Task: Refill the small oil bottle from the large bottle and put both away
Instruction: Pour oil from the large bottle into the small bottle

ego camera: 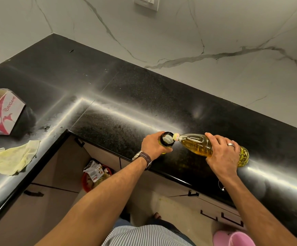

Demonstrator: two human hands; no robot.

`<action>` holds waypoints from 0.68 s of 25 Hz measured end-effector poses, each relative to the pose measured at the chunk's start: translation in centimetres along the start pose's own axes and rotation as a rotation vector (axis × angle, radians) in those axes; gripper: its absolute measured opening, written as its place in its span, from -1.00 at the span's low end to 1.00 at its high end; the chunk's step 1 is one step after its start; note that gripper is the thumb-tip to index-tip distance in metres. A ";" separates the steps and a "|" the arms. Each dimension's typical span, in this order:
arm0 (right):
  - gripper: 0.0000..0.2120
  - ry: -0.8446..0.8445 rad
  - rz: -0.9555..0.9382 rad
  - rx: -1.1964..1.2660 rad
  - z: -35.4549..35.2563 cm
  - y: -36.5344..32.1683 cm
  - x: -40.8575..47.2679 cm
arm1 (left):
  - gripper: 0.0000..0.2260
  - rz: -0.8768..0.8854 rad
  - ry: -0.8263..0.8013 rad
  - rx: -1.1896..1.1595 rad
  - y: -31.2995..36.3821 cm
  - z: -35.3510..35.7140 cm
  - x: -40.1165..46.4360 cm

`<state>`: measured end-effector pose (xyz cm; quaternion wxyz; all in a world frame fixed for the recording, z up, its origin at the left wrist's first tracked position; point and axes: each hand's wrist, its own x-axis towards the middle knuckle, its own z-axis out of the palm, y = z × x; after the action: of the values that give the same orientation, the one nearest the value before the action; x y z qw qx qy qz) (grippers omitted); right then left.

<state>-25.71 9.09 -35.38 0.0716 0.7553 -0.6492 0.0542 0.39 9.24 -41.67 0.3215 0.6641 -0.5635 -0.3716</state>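
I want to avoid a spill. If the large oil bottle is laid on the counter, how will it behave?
The large bottle looks round and smooth, so it would probably roll. No cap shows on its mouth, so oil would likely run out. Still well filled, it is probably heavy for the right hand.

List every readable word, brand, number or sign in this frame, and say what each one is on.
"ORIGAMI": on the pink and white box at the left of the counter.
Red letters on the neck band of the large bottle: too small and blurred to read.
Embossed mark on the large bottle's shoulder: unreadable.
Printed packets in the red bin on the floor: too small to read.
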 end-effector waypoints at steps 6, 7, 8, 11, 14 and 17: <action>-0.11 0.019 -0.022 -0.008 0.0 0.3 0.0 | -0.42 0.003 0.001 0.009 0.2 -0.2 -0.1; -0.12 0.022 -0.024 -0.009 0.0 0.3 0.0 | -0.42 0.002 0.000 0.008 0.3 -0.2 -0.2; -0.13 0.027 -0.027 -0.009 0.0 0.3 0.0 | -0.42 0.002 0.000 0.007 0.3 -0.2 -0.2; -0.14 0.035 -0.033 -0.007 0.0 0.3 0.0 | -0.43 0.000 0.000 -0.004 0.3 -0.2 -0.3; -0.15 0.035 -0.040 -0.018 0.0 0.3 0.1 | -0.43 0.009 0.003 0.000 0.4 -0.3 -0.3; -0.17 0.045 -0.044 -0.023 -0.1 0.3 0.1 | -0.43 0.013 0.004 -0.005 0.4 -0.3 -0.4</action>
<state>-25.99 8.95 -35.28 0.0960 0.7671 -0.6313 0.0619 0.42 9.53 -41.11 0.3267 0.6604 -0.5662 -0.3696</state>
